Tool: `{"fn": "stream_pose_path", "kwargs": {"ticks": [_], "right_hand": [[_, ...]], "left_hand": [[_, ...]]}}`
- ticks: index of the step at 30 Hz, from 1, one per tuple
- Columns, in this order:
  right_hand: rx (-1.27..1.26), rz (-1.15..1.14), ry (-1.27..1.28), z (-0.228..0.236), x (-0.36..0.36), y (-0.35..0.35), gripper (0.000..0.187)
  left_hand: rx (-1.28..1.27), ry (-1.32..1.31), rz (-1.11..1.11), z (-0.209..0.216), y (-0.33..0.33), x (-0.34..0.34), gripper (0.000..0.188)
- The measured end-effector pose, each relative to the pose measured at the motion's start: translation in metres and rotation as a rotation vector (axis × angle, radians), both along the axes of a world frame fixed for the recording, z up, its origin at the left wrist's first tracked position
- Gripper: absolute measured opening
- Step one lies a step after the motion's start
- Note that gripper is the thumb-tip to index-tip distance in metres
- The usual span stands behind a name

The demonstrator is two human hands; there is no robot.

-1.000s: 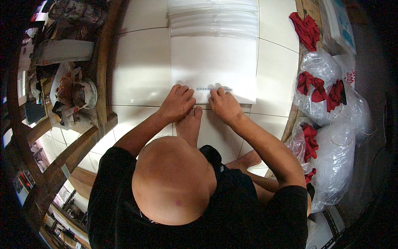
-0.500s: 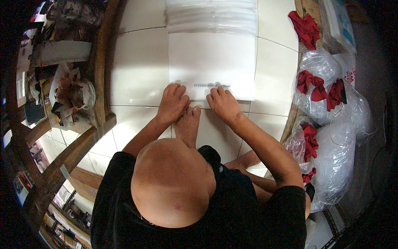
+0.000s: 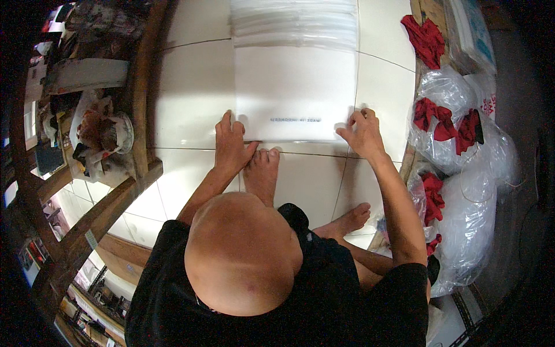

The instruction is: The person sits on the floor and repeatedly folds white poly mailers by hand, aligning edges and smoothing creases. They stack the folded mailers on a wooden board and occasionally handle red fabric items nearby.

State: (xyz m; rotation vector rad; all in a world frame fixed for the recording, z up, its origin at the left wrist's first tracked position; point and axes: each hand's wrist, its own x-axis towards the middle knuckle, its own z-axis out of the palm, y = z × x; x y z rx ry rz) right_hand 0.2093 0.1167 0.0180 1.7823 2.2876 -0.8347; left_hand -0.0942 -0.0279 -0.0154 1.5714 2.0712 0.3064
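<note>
A flat white sheet or stack of sheets point(image 3: 295, 87), with a short line of dark print near its near edge, lies on the floor. Rumpled translucent plastic point(image 3: 295, 23) covers its far part. At its near left corner is my left hand point(image 3: 232, 140), fingers along the side edge and thumb spread toward the near edge. My right hand point(image 3: 365, 134) rests at the near right corner, its fingers bent by the side edge and its thumb apart, touching the sheet. Neither hand visibly lifts anything. My bare foot point(image 3: 263, 173) stands just below the near edge.
Pale floor tiles point(image 3: 193, 92) surround the sheet. Along the right lie clear plastic bags point(image 3: 468, 225) with crumpled red cloths point(image 3: 425, 41) among them. A wooden frame point(image 3: 140, 87) with cluttered shelves stands at the left, holding a bag of brownish items point(image 3: 95, 130).
Both hands have moved apart from the printed near edge: the left outward to the left corner, the right outward to the right corner. Their bent fingers have spread. The sheet lies almost unmoved.
</note>
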Motion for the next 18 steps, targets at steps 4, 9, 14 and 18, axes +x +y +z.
{"fn": "stream_pose_path", "kwargs": {"ticks": [4,9,14,18], "right_hand": [[-0.066,-0.12,0.211,-0.02,0.003,0.0,0.041],[-0.001,-0.063,0.235,-0.021,0.0,-0.009,0.04],[0.006,-0.021,0.178,-0.017,-0.003,-0.015,0.042],[0.067,0.009,0.101,-0.016,-0.009,-0.022,0.046]], "left_hand": [[-0.013,0.003,-0.036,-0.002,0.005,0.007,0.039],[-0.105,-0.022,-0.035,0.005,0.01,0.006,0.037],[-0.042,0.002,-0.04,-0.003,0.005,0.008,0.037],[-0.014,0.007,-0.074,0.0,0.006,0.005,0.039]]}}
